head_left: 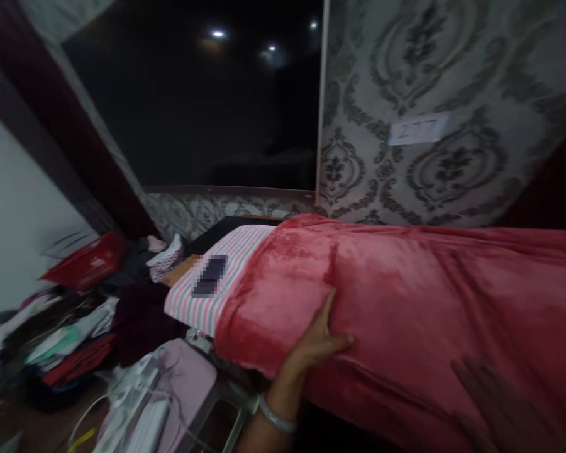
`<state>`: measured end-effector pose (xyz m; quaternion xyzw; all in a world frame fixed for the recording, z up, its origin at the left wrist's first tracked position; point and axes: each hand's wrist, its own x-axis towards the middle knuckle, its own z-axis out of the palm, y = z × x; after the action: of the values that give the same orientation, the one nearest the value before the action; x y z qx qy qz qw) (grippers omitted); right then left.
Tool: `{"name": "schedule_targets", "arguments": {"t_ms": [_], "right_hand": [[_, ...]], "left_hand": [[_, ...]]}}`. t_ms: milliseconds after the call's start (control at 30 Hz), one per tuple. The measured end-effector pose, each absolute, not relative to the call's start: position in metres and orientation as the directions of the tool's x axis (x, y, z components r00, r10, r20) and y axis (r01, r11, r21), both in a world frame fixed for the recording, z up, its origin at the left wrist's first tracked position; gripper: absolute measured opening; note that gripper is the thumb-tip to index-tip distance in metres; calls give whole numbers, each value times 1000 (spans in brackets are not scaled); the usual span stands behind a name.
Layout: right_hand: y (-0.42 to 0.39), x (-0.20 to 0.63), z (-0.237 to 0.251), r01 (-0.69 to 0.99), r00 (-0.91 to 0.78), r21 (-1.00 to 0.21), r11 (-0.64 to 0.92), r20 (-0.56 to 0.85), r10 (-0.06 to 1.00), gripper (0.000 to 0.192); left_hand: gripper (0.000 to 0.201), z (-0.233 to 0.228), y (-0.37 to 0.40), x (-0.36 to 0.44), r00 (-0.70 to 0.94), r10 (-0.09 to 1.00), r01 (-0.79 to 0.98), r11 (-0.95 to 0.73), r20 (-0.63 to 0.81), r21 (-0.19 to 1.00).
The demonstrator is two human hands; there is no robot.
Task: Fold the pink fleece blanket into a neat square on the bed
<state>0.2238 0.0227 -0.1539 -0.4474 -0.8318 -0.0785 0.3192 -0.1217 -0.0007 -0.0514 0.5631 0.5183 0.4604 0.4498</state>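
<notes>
Blanket [387, 308] looks plush, floppy and probably light, best gathered by its edge [240, 357]; left hand [315, 343] spreads wide, blurred right hand [504, 399] stretches straight-fingered.

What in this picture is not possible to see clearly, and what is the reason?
All in the head view:
- Right hand: blurred, cut off by the bottom edge.
- Red blanket: cut off by the right edge.
- Striped cloth: its extent is hidden under the blanket.
- Dark item: pixelation hides its identity.
</notes>
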Motion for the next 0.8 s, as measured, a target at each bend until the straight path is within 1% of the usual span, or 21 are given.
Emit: {"name": "schedule_targets", "arguments": {"t_ms": [33, 100, 167, 233, 300, 367, 500, 600, 667, 700, 733, 800], "right_hand": [[16, 220, -141, 792, -424, -124, 598, 593, 685, 71], [4, 205, -114, 793, -436, -108, 599, 587, 682, 65], [-2, 183, -89, 801, -411, -165, 576, 548, 729, 62], [-4, 153, -70, 765, -431, -236, 599, 503, 749, 67], [-2, 123, -59, 699, -489, -304, 647, 457, 743, 81], [5, 98, -53, 664, -493, -370, 650, 437, 752, 95], [26, 80, -50, 605, -434, -483, 634, 467, 770, 92], [39, 88, -40, 520, -397, -595, 613, 467, 790, 95], [43, 94, -30, 468, -350, -659, 588, 473, 809, 92], [44, 96, -25, 449, -322, -682, 577, 478, 817, 89], [45, 98, -20, 434, -295, -701, 566, 483, 824, 86], [45, 99, -12, 403, -248, -730, 553, 494, 833, 79]], "left_hand": [[115, -50, 0, -122, 21, 998, 128, -64, 62, 990], [113, -46, 2, -121, -6, 998, 21, -61, 61, 998], [112, -39, 4, -118, -20, 999, -80, -27, 26, 996], [111, -29, 6, -113, -37, 999, -145, 19, -25, 989], [108, -19, 7, -106, -70, 996, -170, 34, -46, 985], [106, -10, 8, -101, -106, 994, -164, 15, -33, 986], [99, 0, 19, -101, -128, 991, -140, 27, -45, 990], [91, 1, 43, -111, -52, 997, -173, 54, -64, 983], [94, 4, 70, -119, 22, 998, -130, 53, -50, 990], [96, 6, 86, -121, 43, 999, -67, 25, -22, 997], [95, 8, 103, -123, 48, 999, 22, -27, 26, 999], [83, 13, 137, -125, 17, 988, 236, -150, 150, 960]]}}
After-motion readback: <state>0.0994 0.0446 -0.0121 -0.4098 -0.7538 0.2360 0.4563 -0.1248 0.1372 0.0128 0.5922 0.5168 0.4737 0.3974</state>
